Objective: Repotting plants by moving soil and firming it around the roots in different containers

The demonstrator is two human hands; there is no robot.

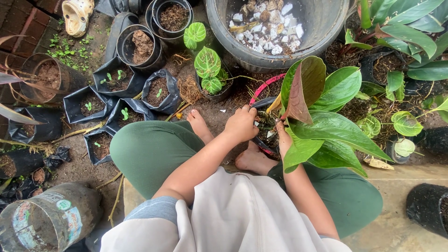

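From my remote station I record the scene from largest item to smallest. The large grey tub (pixel 322 28) at the top holds white broken chunks and debris over dark material. Below it stands the broad-leaved plant (pixel 326 116), its green and reddish leaves spreading over the small black pot (pixel 263 140) that sits on the ground between the person's bare feet. The left hand (pixel 241 123) rests at the pot's near rim, its grip curled with fingers pressed together on the rim or soil; whether it pinches anything I cannot tell. The right hand (pixel 283 137) is mostly hidden under a leaf, at the stem base, and its grip cannot be judged. My assessment of the step in hand: the soil around the stem wants firming evenly, one hand steadying the stem upright while the other presses at the rim side, without bending the low leaves. A pink-wrapped curved handle (pixel 266 86) rises behind the pot. To the left, two round black pots (pixel 140 46) hold dry brown soil, a striped-leaf plant (pixel 207 63) fills another, and several black nursery bags (pixel 119 79) hold soil with tiny green seedlings. A soiled plastic bucket (pixel 51 219) lies on its side at lower left, apparently empty.
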